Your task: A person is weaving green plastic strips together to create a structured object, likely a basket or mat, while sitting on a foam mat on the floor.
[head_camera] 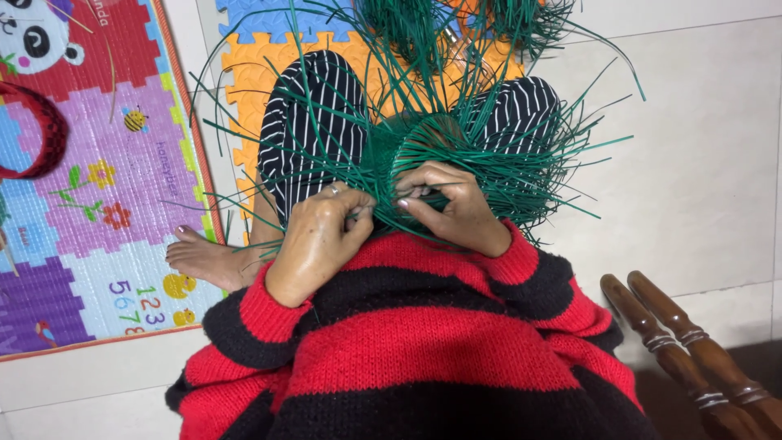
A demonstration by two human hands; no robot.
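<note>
Head view, looking down: a partly woven green basket (423,147) rests on the person's lap, between the knees, with loose green strips (521,163) fanning out from its rim on all sides. The woven body is largely hidden by those strips and by both hands, so its full shape cannot be made out.

Left hand (322,236) sits at the near edge of the basket, fingers (354,213) closed together on a strip; a ring shows on one finger. Right hand (448,204) is just beside it, touching the weave, fingers (411,195) pinched shut on strips at the same spot. What exactly passes between the two hands is obscured by the knuckles.

Sleeves and body of a red and black striped sweater (423,342) fill the lower frame and are cut off at the bottom edge. Black trousers with white stripes (314,122) cover the crossed legs; one bare foot (208,259) rests on the floor at left.

An orange foam puzzle mat (244,90) lies under the legs. A printed play mat (90,212), with pink, purple and blue panels, a panda picture, flowers and number marks, lies at left and is cut off by the frame. A dark red woven ring (45,134) lies on it, partly out of view. More green strips (521,20) are cropped at the top. Two turned brown wooden legs (692,346) show at lower right on the pale tiled floor (700,179).
</note>
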